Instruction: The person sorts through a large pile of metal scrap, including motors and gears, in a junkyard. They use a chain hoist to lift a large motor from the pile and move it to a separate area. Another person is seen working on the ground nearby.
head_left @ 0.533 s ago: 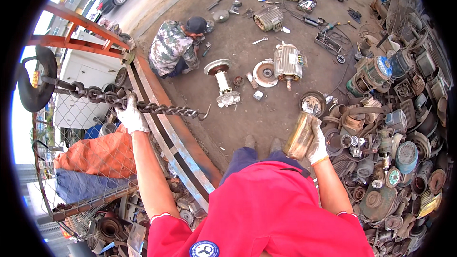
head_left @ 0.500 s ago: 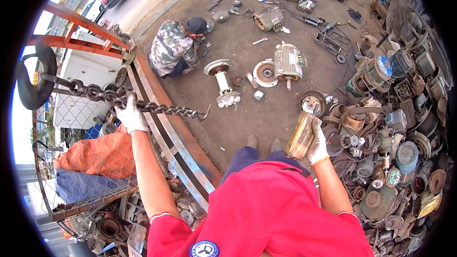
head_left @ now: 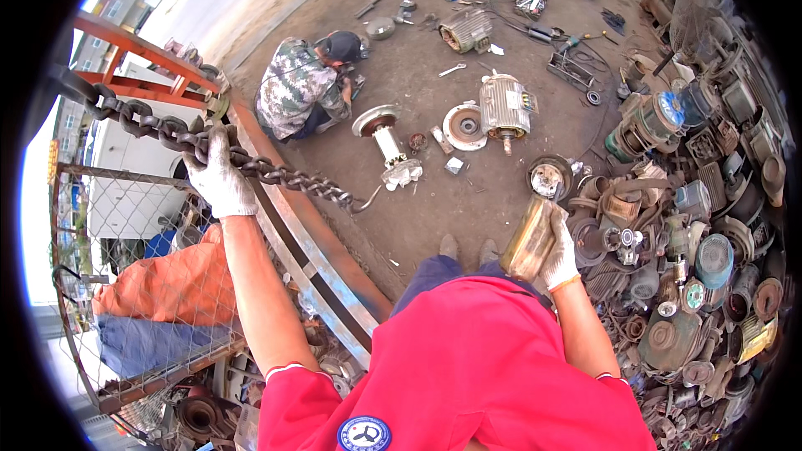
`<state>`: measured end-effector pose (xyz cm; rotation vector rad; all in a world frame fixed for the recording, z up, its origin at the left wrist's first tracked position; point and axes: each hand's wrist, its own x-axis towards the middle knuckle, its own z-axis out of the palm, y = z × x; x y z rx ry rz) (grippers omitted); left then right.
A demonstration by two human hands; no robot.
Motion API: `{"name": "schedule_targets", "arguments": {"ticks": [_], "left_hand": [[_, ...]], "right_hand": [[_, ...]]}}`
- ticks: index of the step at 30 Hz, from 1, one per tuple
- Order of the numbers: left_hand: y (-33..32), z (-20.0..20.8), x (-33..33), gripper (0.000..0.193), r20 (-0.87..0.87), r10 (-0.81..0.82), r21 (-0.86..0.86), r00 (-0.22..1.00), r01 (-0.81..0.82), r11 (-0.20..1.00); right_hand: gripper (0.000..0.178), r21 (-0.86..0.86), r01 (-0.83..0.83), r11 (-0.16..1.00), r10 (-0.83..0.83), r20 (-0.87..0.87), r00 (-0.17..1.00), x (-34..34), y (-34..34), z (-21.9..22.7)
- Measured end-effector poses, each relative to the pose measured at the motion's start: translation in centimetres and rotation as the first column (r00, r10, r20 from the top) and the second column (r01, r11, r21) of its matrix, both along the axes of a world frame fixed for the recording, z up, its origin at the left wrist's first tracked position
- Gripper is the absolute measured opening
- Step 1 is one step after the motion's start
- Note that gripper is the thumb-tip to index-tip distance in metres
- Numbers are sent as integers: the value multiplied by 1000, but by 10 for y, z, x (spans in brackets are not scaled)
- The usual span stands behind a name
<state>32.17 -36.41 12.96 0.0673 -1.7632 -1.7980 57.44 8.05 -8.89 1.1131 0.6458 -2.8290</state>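
My left hand (head_left: 221, 179), in a white work glove, is closed round a heavy dark chain (head_left: 288, 177). The chain slants from the upper left down to the right, and a hook (head_left: 368, 200) dangles at its lower end. Held in my gloved right hand (head_left: 560, 255) is a worn yellow-brown rectangular box (head_left: 529, 238), tilted in front of my body; its exact kind does not show. Just beyond it on the ground lies a round metal motor part (head_left: 549, 177).
A crouching person (head_left: 296, 92) works at the left. Before me are a motor (head_left: 505, 108), a flange (head_left: 464, 128) and a rotor (head_left: 388, 146). Scrap parts (head_left: 668, 334) are heaped at my right. A rusty steel beam (head_left: 322, 234) and mesh fence (head_left: 159, 225) stand left.
The chain and my left hand have shifted slightly, and the black ring at the chain's upper end has mostly left the view. My right hand keeps the box in nearly the same place.
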Motion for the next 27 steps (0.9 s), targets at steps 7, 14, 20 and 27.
{"name": "schedule_targets", "arguments": {"ticks": [7,14,20,27], "left_hand": [[-5,24,-18,47,-61,-120,38,991,123,992],[-23,49,-40,26,-107,-175,22,979,178,984],[-27,73,-44,31,-186,-193,51,963,205,977],[-36,65,-38,50,-78,89,-77,993,-95,993]], "right_hand": [[41,0,28,1000,-28,5,1000,0,-25,-3],[42,0,66,998,-66,32,997,-4,-46,-4],[43,67,83,994,-84,14,996,-12,-53,-3],[42,23,0,1000,0,23,1000,-34,-42,-19]]}}
